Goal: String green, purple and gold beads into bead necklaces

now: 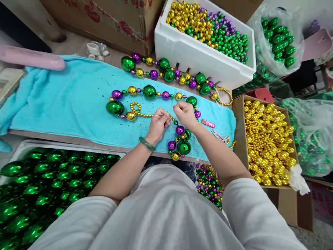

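My left hand [159, 125], with a green bangle [147, 143] on its wrist, is closed in a pinch on a string of small gold beads. A thin white thread shows at its fingers. Just right of it my right hand [185, 114] is closed in a fist; what it grips, if anything, is hidden. The bead garland [149, 92] of green, purple and gold balls lies around both hands on the turquoise towel [70, 100]. A small loop of gold beads [135, 107] lies left of my left hand. Right of my right hand is a small pink packet [208, 123].
A second garland [169, 75] lies along the towel's far edge by a white foam box [179, 52] of beads. Green balls fill a tray [23, 143] at the near left. A carton [238, 121] of gold beads stands at right. Scissors-like tools [220, 136] lie near the towel's right end.
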Demonstrator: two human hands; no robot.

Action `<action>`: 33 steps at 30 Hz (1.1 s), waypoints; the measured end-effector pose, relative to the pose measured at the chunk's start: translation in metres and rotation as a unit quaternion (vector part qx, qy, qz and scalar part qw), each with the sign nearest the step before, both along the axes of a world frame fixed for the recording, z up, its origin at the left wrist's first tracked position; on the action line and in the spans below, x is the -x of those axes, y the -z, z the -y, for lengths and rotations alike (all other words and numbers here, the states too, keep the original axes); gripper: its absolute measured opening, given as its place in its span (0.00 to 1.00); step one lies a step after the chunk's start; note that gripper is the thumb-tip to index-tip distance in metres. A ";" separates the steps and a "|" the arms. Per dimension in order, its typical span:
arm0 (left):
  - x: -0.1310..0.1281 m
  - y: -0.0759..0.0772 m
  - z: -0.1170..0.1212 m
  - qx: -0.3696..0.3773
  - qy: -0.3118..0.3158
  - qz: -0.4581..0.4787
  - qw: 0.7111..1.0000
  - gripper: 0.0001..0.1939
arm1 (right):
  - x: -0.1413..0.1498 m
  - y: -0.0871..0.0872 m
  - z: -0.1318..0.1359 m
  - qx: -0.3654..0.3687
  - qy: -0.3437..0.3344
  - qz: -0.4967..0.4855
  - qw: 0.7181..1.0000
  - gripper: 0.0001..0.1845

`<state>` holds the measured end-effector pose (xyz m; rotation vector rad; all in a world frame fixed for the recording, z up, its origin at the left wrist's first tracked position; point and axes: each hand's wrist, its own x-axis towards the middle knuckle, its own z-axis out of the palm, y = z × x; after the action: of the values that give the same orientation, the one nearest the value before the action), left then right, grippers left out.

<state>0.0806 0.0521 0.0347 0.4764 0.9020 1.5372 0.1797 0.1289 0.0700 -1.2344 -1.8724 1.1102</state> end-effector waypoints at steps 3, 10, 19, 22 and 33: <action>-0.002 0.006 0.000 0.024 0.009 0.007 1.000 0.15 | 0.001 0.006 0.002 0.020 -0.003 0.028 0.999 0.18; 0.003 -0.004 0.005 0.032 0.006 0.063 0.997 0.14 | -0.002 0.003 -0.004 0.020 0.016 -0.032 0.999 0.18; 0.000 0.000 0.010 0.017 0.022 0.020 0.999 0.13 | -0.003 0.010 -0.006 0.054 0.023 -0.087 0.995 0.17; -0.003 0.006 0.011 0.020 0.003 -0.024 0.999 0.13 | 0.000 0.014 -0.005 0.049 0.032 -0.044 0.997 0.17; 0.003 0.000 0.009 0.128 -0.003 -0.023 0.992 0.08 | 0.004 -0.006 -0.002 0.032 -0.011 -0.023 0.999 0.17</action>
<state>0.0772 0.0431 0.0346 0.3245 1.1187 1.3970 0.1759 0.1313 0.0759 -1.2163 -1.8330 1.2098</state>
